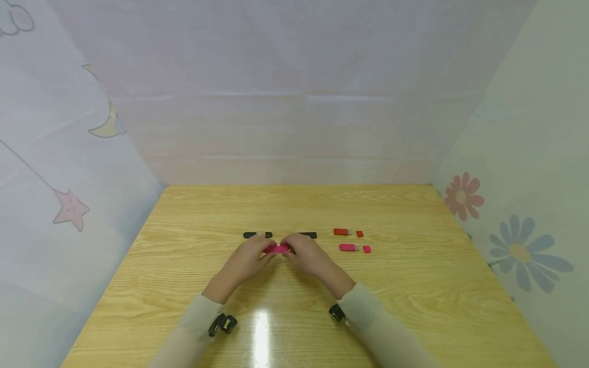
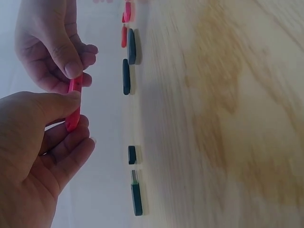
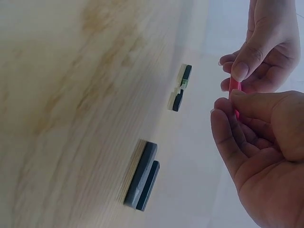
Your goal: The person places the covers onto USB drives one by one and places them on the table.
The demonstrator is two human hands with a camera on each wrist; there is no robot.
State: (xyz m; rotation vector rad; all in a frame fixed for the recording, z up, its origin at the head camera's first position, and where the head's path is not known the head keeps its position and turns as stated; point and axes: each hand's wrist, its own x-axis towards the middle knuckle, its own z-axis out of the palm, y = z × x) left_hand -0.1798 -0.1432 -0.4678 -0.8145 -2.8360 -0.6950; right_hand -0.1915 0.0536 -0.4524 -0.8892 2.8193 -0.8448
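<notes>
A bright pink USB stick is held level just above the table between both hands, and no metal plug shows on it. My left hand pinches one end with thumb and fingers, and my right hand pinches the other. In the left wrist view the stick lies between the two thumbs; fingers cover much of it in the right wrist view. Beyond the left hand lie a black USB stick, its plug bare, and its separate cap. Two dark bars lie side by side beyond the right hand.
To the right, a red USB stick lies uncapped beside its red cap. Nearer, a pink USB stick lies uncapped beside its pink cap. The wooden table meets pale printed cloth walls at the back and sides.
</notes>
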